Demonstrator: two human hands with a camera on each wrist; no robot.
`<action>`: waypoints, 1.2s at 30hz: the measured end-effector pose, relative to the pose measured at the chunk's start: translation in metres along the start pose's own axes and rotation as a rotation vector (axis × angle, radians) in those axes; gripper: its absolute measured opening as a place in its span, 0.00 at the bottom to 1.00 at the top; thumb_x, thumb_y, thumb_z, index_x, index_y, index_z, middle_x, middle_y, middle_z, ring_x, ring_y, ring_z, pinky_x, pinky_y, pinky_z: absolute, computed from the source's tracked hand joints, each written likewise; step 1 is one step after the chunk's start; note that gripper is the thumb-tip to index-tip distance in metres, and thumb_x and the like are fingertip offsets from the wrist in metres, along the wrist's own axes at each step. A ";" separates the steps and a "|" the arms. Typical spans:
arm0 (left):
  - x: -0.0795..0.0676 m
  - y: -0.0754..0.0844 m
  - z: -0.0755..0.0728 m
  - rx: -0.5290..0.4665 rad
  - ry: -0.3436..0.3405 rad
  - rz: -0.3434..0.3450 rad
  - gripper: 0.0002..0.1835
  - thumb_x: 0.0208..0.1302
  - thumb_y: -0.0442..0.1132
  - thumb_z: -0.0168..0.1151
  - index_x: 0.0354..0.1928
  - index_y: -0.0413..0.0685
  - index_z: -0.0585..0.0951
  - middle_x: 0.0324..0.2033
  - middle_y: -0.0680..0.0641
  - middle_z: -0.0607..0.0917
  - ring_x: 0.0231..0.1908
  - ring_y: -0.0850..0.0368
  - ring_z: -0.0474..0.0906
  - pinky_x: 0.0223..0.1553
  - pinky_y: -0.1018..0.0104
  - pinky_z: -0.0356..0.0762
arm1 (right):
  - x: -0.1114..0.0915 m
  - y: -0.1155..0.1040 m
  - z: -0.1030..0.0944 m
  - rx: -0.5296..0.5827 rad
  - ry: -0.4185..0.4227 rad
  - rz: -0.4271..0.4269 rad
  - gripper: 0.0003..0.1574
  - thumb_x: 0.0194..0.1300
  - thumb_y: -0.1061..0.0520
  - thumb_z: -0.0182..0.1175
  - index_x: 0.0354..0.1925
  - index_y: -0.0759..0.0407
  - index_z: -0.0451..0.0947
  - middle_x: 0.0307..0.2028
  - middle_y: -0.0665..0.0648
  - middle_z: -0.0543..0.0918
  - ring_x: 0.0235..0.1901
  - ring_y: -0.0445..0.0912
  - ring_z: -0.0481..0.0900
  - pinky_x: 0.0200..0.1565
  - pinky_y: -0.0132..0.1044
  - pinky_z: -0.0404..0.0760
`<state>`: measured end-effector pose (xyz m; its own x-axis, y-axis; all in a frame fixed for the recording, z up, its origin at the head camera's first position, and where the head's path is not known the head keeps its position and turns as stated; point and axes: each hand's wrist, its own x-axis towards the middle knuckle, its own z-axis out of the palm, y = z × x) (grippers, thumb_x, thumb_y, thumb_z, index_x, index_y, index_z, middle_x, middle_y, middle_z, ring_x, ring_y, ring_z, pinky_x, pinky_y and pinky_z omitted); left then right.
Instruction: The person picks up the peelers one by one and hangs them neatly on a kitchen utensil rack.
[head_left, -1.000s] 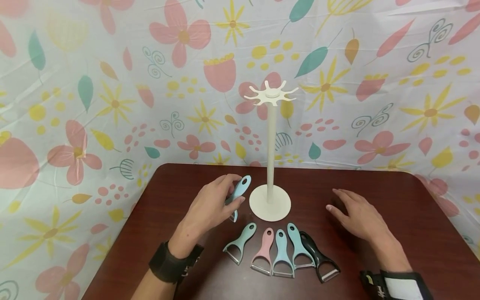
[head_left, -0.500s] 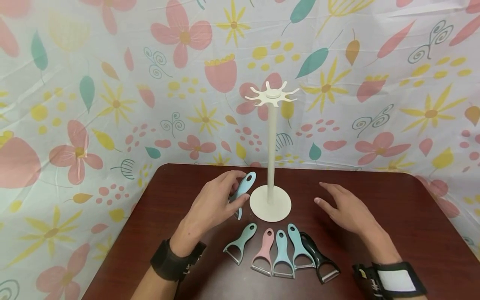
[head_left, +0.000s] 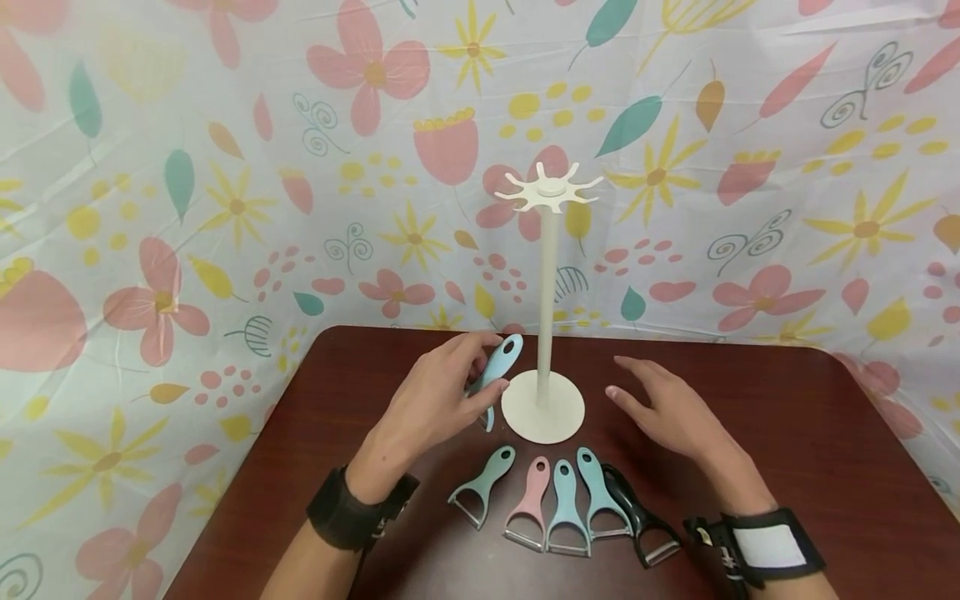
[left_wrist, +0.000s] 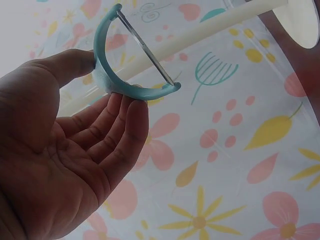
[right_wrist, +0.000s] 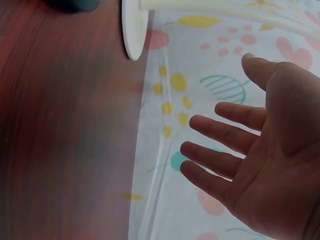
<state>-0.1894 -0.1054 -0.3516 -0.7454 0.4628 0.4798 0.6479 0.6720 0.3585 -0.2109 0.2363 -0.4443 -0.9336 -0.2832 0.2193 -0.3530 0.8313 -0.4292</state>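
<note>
My left hand (head_left: 435, 392) pinches a light blue peeler (head_left: 501, 360) between thumb and fingers, its holed handle end up. The left wrist view shows that peeler's curved head and metal blade (left_wrist: 145, 47) beyond the fingertips. Just right of it stands a cream rack (head_left: 546, 292) with a ring of hooks (head_left: 551, 190) on a pole and a round base (head_left: 558, 408). On the rack's other side, my right hand (head_left: 671, 408) hovers with fingers extended and holds nothing; its bare palm (right_wrist: 280, 165) faces the right wrist camera.
In front of the base lie a green peeler (head_left: 487, 479), a pink peeler (head_left: 534, 492), two blue peelers (head_left: 564, 492) and a black peeler (head_left: 637, 517), blades toward me. The dark red table (head_left: 810, 433) meets a flowered cloth (head_left: 300, 208) at its back edge.
My left hand has carried the light blue peeler slightly right and up, closer to the rack. The right hand has moved left toward the rack. The lying peelers stay put.
</note>
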 end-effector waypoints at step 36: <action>0.028 0.024 -0.019 -0.090 0.096 0.170 0.26 0.62 0.48 0.66 0.59 0.48 0.74 0.34 0.59 0.77 0.31 0.70 0.74 0.32 0.77 0.75 | 0.041 -0.056 0.021 0.158 -0.041 -0.155 0.41 0.69 0.40 0.57 0.70 0.62 0.63 0.64 0.60 0.70 0.64 0.54 0.66 0.58 0.57 0.69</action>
<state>-0.1919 -0.0872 -0.3141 -0.6089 0.5049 0.6119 0.7776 0.5325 0.3344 -0.2308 0.1675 -0.4297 -0.8679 -0.4241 0.2587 -0.4948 0.6917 -0.5260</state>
